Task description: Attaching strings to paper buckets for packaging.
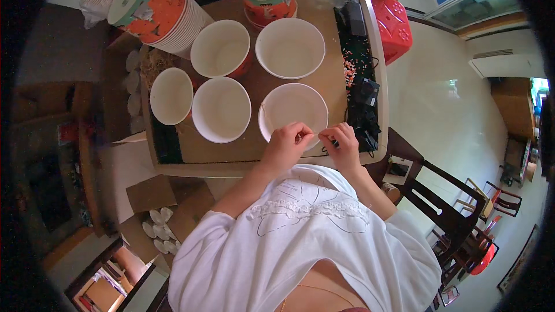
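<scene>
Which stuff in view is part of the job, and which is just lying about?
Likely part of the work:
left hand and right hand, fingertips pinched at the nearest tub; anything held is too small to tell
four other open tubs
tilted stack of tubs

Probably just lying about:
red plastic stool
dark chair
black gadgets
open cardboard box

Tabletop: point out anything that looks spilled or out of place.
Small pale-pink bits lie scattered on the dark strip along the table's right side, near a black device. They look spilled because they lie loose, outside the white tubs; they are too small to identify.
</scene>
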The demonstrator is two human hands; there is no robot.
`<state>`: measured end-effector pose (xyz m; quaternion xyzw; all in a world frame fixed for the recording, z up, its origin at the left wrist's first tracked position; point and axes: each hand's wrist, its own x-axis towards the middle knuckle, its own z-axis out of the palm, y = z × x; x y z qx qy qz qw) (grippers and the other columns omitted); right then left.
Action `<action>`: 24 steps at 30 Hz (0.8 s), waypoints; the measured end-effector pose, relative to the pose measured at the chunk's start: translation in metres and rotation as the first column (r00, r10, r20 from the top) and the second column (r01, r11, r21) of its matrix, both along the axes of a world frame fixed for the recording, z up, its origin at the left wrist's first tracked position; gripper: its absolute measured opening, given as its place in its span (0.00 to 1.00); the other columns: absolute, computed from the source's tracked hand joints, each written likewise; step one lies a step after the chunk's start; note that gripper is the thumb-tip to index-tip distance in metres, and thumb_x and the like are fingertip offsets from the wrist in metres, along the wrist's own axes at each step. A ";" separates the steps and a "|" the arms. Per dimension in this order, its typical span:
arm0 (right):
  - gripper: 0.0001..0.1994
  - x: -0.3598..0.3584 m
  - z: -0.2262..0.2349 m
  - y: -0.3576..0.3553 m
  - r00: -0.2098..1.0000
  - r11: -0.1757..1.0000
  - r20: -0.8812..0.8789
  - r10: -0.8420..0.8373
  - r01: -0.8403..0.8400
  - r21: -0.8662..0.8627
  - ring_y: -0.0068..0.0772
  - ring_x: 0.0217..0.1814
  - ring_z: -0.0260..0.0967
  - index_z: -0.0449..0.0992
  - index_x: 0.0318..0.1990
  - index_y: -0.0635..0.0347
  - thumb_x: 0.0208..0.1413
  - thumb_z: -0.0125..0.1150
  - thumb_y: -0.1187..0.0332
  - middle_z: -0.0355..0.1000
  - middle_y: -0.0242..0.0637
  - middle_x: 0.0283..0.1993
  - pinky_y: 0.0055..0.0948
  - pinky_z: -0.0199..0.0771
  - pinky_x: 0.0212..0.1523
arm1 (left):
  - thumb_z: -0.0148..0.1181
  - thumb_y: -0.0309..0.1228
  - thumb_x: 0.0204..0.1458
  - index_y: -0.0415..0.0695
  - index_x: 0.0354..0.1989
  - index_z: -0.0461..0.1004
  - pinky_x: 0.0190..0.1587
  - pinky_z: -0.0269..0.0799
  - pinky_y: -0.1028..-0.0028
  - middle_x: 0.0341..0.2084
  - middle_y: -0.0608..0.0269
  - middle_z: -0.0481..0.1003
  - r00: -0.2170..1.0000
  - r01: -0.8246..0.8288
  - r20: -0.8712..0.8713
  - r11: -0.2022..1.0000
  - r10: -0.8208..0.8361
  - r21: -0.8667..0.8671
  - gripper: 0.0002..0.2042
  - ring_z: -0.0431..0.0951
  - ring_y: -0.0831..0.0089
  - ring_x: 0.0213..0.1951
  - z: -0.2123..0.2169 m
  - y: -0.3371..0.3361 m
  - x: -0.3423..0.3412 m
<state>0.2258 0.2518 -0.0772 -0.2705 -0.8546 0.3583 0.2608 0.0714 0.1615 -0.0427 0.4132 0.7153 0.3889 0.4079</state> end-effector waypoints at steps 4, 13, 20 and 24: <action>0.08 -0.003 0.004 0.000 0.999 0.998 -0.021 0.034 -0.033 0.048 0.36 0.32 0.64 0.73 0.30 0.59 0.40 0.63 0.79 0.68 0.35 0.28 0.29 0.63 0.33 | 0.58 0.26 0.49 0.38 0.29 0.73 0.27 0.68 0.78 0.24 0.61 0.74 0.993 -0.014 0.114 1.000 0.011 0.027 0.04 0.72 0.79 0.24 0.007 -0.002 0.004; 0.09 0.009 -0.023 0.001 0.998 0.997 0.054 -0.032 0.036 -0.062 0.38 0.34 0.64 0.71 0.30 0.57 0.38 0.62 0.76 0.65 0.35 0.28 0.35 0.61 0.35 | 0.57 0.25 0.50 0.40 0.28 0.73 0.26 0.63 0.84 0.21 0.74 0.69 0.887 -0.023 0.461 0.996 -0.018 0.083 0.02 0.66 0.88 0.24 0.015 -0.012 0.006; 0.10 0.004 0.008 -0.001 0.998 0.972 -0.032 0.046 -0.052 -0.228 0.36 0.38 0.69 0.70 0.35 0.60 0.42 0.58 0.80 0.71 0.37 0.36 0.29 0.66 0.41 | 0.59 0.24 0.48 0.40 0.30 0.73 0.27 0.63 0.85 0.25 0.74 0.70 0.870 0.002 0.493 1.000 -0.007 0.011 0.03 0.66 0.89 0.25 0.023 -0.008 0.009; 0.07 0.007 -0.002 0.006 0.976 0.809 -0.126 -0.175 0.070 -0.584 0.22 0.32 0.68 0.70 0.38 0.63 0.51 0.54 0.80 0.70 0.36 0.31 0.20 0.67 0.32 | 0.58 0.23 0.46 0.39 0.46 0.69 0.38 0.69 0.75 0.36 0.60 0.71 0.984 -0.050 -0.167 0.991 0.069 0.120 0.16 0.73 0.70 0.36 0.020 -0.006 -0.008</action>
